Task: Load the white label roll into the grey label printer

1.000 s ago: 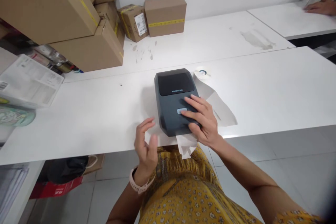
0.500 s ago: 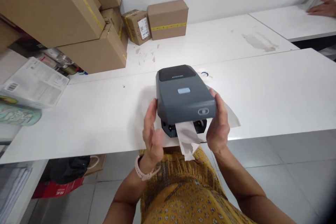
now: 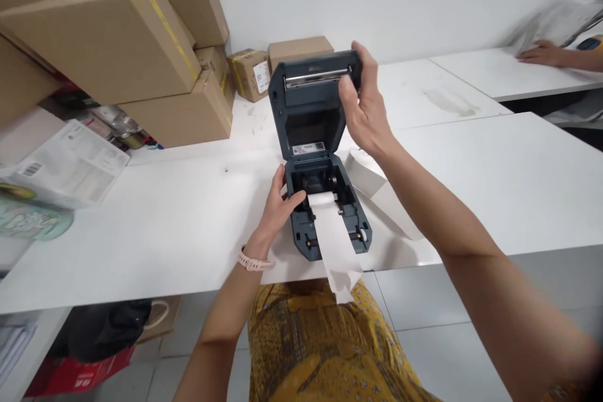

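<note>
A dark grey label printer [image 3: 301,232] stands at the table's front edge with its lid [image 3: 308,100] tilted up and back. The thumb and fingers of my right hand [image 3: 370,110] grip the lid's upper right corner, beside a shiny metal bar. My left hand [image 3: 277,210] holds the left side of the base, its thumb over the rim. Out of the printer's inside, a white paper strip [image 3: 332,239] runs forward over the front lip, and its torn end hangs past the table edge. A longer white paper strip [image 3: 391,201] lies curled to the right of the printer.
Cardboard boxes [image 3: 174,119] are stacked at the back left, with smaller ones [image 3: 249,72] by the wall. A white printed box [image 3: 75,160] and a green can [image 3: 44,217] are at the left edge. Another person's hand [image 3: 541,53] rests on the far right table.
The printer lid has swung up from nearly closed, baring the inside and the paper. My right hand rose with the lid, while my left hand shifted slightly upward along the printer's side.
</note>
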A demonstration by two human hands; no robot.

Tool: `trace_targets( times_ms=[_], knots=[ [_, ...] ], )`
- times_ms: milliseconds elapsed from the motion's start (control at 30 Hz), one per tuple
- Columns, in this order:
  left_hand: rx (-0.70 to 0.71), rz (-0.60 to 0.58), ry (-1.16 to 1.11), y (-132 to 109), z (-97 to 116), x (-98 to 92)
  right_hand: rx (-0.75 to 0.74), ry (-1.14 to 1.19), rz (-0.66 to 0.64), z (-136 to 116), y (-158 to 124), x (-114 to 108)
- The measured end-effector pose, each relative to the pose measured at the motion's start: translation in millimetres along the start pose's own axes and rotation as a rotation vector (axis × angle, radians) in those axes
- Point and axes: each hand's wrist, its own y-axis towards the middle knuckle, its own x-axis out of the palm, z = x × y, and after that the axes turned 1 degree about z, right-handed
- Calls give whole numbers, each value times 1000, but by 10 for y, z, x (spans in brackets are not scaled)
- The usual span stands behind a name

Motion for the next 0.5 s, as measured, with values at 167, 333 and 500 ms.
trace_targets(
  times_ms=[167,333,500],
  knots=[
    [36,-28,20,-33,-15,1,32,28,-79,162,262,44],
    [68,-4,-4,-24,-85,13,-147,-153,146,-173,-108,-111],
    [71,0,-5,-25,-90,31,-350,-301,-431,-323,-645,-88]
  ],
)
